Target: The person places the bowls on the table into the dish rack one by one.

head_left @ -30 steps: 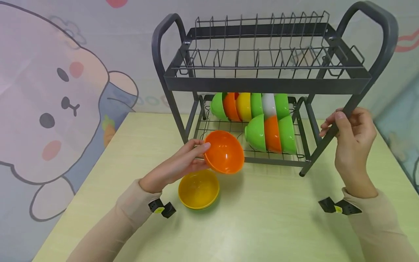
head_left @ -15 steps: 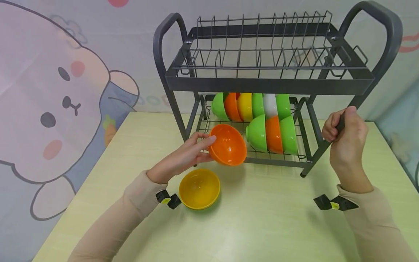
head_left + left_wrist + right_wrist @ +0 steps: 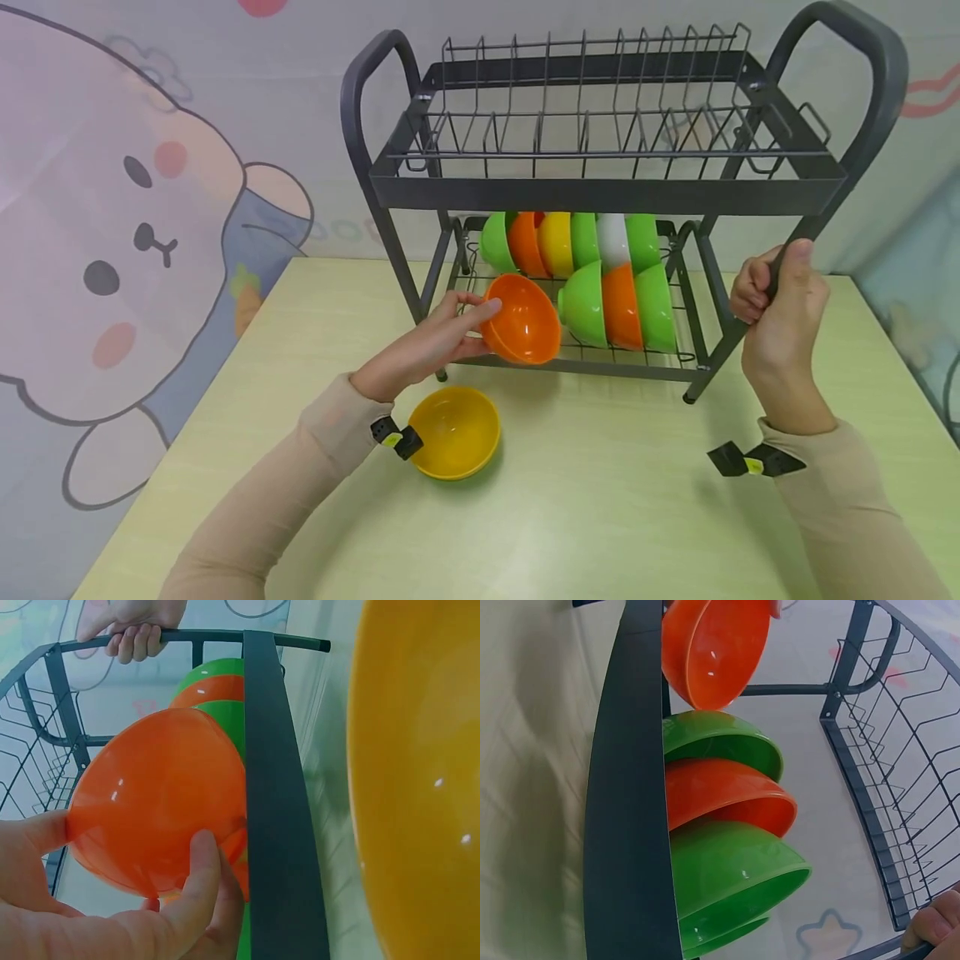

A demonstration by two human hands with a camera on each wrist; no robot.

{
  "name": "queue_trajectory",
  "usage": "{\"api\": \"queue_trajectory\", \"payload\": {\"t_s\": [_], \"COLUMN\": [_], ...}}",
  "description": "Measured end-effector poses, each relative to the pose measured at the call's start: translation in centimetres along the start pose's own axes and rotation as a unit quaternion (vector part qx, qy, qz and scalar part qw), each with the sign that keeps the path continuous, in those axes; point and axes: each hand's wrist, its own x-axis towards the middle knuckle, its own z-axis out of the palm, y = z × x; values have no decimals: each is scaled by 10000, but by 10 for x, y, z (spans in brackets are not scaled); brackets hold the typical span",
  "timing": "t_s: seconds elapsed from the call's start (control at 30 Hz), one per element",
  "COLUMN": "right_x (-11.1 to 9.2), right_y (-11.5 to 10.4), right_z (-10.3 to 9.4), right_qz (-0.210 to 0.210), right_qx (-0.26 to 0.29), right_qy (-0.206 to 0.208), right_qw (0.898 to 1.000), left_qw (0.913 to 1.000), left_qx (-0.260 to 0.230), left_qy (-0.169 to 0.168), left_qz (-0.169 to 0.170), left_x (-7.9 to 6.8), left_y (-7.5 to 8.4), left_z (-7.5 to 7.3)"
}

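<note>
My left hand (image 3: 431, 340) pinches an orange bowl (image 3: 522, 321) by its rim, thumb on one side and fingertips under its outer wall. The bowl is tilted, its mouth facing the front right, and it overlaps the front edge of the lower shelf (image 3: 600, 367). Just to its right a green bowl (image 3: 583, 304), an orange bowl (image 3: 621, 308) and another green bowl (image 3: 656, 310) stand on edge in a front row. My right hand (image 3: 786, 321) grips the right front leg of the dark metal dish rack (image 3: 600, 197). In the left wrist view the held bowl (image 3: 161, 799) shows its outside.
A yellow bowl (image 3: 455, 433) sits on the table (image 3: 600, 500) in front of the rack, below my left hand. Behind the front row, a back row of several bowls includes a white bowl (image 3: 613, 240). The wire upper shelf (image 3: 585, 133) spans above them.
The left hand has carried the orange bowl away from over the yellow bowl, forward toward the lower shelf. My right hand has curled its fingers more closely round the rack leg.
</note>
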Motion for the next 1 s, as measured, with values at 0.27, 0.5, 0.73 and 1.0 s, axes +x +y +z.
{"api": "queue_trajectory", "payload": {"t_s": [0.27, 0.5, 0.73, 1.0], "right_x": [-1, -1, -1, -1], "right_y": [0, 0, 1, 0], "right_z": [0, -1, -1, -2], "right_qz": [-25, -96, -121, -139], "right_qx": [-128, -165, -150, -156], "right_qy": [-114, -165, -187, -130], "right_qw": [9999, 9997, 9996, 9997], "left_qw": [9999, 9992, 9973, 9947], "left_qx": [40, 202, 590, 921], "left_qy": [117, 244, 375, 436], "left_qz": [117, 255, 237, 170], "left_x": [12, 23, 29, 37], "left_y": [3, 8, 10, 12], "left_z": [-2, 1, 4, 7]}}
